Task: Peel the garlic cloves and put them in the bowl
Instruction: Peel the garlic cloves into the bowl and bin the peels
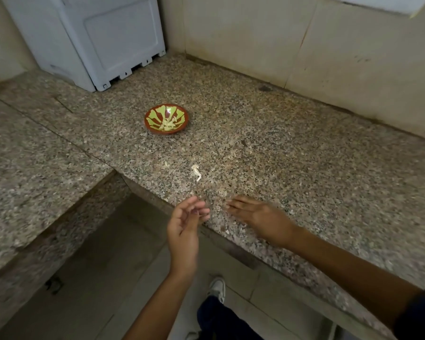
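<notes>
A small red bowl (pixel 150 113) with a green pattern stands on the granite counter and holds several pale peeled garlic cloves (pixel 168 124). Closer to me, a white garlic stem with bits of skin (pixel 196 173) lies on the counter. My left hand (pixel 184 224) hovers just off the counter's front edge, palm up, fingers loosely curled, nothing visible in it. My right hand (pixel 258 214) lies flat and blurred on the counter near the edge, fingers stretched toward the left hand, holding nothing.
A white plastic appliance (pixel 96 38) stands at the back left corner. The speckled granite counter (pixel 304 155) meets tiled walls behind and a lower slab (pixel 35 155) on the left. Small skin scraps (pixel 166 164) lie near the stem. My shoe (pixel 216 289) shows on the floor below.
</notes>
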